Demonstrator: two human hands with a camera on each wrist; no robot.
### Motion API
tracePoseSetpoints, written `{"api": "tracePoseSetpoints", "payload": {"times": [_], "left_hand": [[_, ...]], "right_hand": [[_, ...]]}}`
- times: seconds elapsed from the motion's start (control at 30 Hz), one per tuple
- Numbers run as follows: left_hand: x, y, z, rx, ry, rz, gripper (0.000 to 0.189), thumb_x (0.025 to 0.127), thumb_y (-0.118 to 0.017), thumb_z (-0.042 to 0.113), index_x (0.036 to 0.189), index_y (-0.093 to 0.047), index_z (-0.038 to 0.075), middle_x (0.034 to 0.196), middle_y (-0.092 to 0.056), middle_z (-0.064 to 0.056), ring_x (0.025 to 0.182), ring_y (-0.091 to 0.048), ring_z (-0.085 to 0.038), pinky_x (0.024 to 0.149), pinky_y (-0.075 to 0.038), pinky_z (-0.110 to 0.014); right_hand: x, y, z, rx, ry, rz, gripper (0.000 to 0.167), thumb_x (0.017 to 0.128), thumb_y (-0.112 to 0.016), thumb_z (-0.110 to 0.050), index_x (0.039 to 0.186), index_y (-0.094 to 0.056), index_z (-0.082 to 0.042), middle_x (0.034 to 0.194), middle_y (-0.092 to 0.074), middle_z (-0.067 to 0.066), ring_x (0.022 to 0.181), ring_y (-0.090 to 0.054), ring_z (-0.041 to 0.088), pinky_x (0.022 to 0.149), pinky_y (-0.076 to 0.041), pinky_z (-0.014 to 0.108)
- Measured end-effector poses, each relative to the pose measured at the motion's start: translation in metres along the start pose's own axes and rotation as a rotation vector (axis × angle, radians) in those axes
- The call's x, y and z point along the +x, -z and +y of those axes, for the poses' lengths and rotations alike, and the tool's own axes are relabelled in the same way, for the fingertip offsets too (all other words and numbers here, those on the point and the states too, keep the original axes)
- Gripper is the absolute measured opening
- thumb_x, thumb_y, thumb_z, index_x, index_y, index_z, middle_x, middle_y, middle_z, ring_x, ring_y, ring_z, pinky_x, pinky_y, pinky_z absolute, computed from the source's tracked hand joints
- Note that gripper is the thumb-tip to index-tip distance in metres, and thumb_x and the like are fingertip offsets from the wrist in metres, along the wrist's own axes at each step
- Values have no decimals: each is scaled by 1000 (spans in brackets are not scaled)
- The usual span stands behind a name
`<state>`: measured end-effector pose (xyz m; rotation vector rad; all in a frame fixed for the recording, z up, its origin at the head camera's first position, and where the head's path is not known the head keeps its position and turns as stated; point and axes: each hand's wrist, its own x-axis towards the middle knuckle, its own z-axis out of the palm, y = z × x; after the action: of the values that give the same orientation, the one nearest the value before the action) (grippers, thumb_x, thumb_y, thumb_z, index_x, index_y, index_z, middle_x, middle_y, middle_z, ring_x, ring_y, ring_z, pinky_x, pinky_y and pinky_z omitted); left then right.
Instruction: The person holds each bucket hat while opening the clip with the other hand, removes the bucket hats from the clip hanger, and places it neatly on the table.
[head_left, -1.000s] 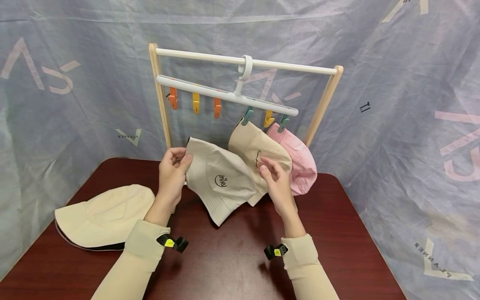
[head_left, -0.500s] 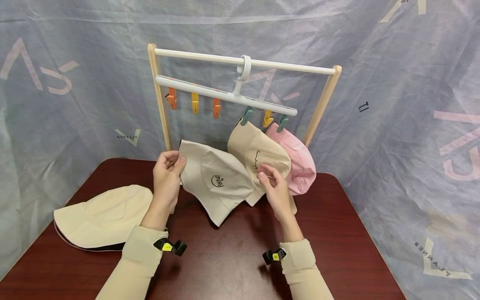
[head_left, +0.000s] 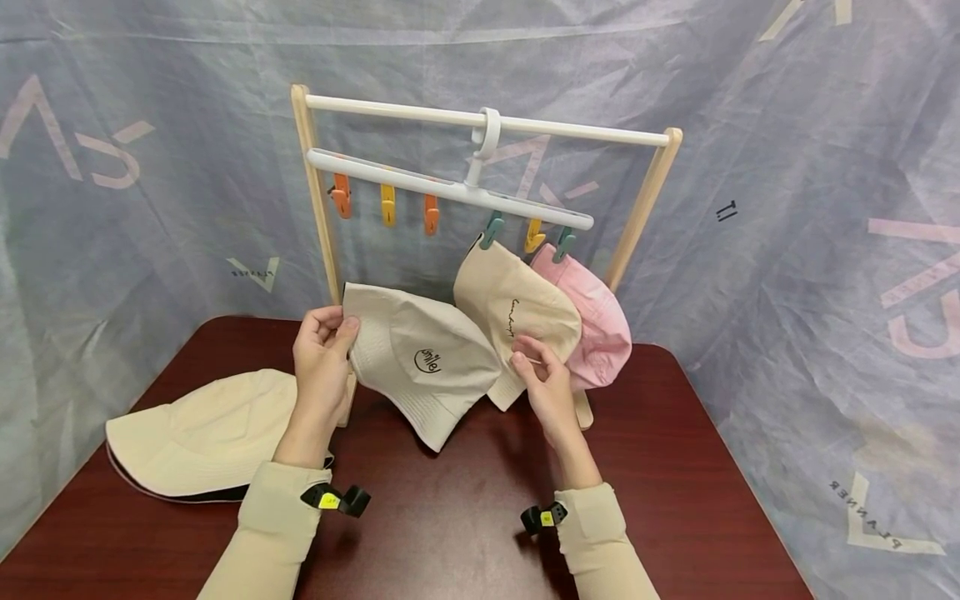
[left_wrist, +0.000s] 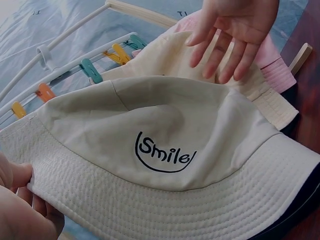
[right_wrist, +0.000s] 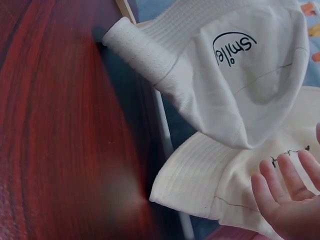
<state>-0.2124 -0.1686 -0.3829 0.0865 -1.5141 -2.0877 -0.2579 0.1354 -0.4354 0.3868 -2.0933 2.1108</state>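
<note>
The left hand (head_left: 321, 362) has the brim of a pale grey hat (head_left: 450, 333) pinched between its thumb and fingers (head_left: 348, 330). From that grip the hat stretches across toward the right hand (head_left: 551, 387), its crown ending just short of the right fingers, with the word "Smile" on its side in dark lettering. The right hand holds nothing; its fingers are loosely bent and spread a little, the palm turned toward the grey hat.

Behind the right fingers hangs a beige hat (head_left: 498, 275); from where I stand I can't tell whether they brush it. A green clip (head_left: 492, 232) above those fingers grips it. Farther back and to their right, a second green clip (head_left: 564, 243) carries a pink hat (head_left: 600, 325). The clips hang from a white hanger (head_left: 405, 177), higher than both sets of fingers. To the left of the left fingers and lower down, a cream hat (head_left: 210, 433) lies on the dark red worktop (head_left: 450, 533).
</note>
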Motion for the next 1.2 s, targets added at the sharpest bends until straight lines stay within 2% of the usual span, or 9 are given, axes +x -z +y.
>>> {"api": "tracePoseSetpoints", "payload": {"times": [0.33,0.6,0.83,1.0,1.2], "left_hand": [[0,2,1,-8,-12,13,17,104,-63,-2,114,-60,11,106,-58,-2,99,-59,-16,87,-51,-18],[1,4,4,-51,-14,2,15,105,-62,-2,115,-59,9,106,-56,-4,101,-59,-17,89,-51,-18],[1,5,5,-50,3,5,15,105,-61,-1,115,-59,10,106,-55,-4,100,-58,-16,88,-51,-18],[3,5,4,-58,-1,12,15,105,-62,-2,114,-59,10,105,-55,-4,100,-58,-16,88,-51,-18],[3,5,3,-67,-8,15,15,105,-62,-2,113,-59,10,104,-56,-4,99,-58,-16,87,-52,-18]], "right_hand": [[-3,2,5,4,-15,-3,42,107,-66,-16,146,-60,-2,139,-63,27,129,-62,45,100,-55,24],[-2,2,7,11,-12,4,41,107,-65,-10,145,-58,2,137,-62,30,126,-65,42,97,-56,23],[-3,-3,10,-26,-16,-15,43,106,-67,-12,146,-58,2,136,-65,28,123,-67,31,99,-56,25],[-4,-7,14,-31,-47,-21,43,105,-68,-12,145,-59,1,133,-68,24,117,-68,23,97,-57,25],[-6,-12,18,-21,-99,-45,44,104,-69,-9,146,-59,0,135,-67,22,118,-68,26,97,-58,31]]}}
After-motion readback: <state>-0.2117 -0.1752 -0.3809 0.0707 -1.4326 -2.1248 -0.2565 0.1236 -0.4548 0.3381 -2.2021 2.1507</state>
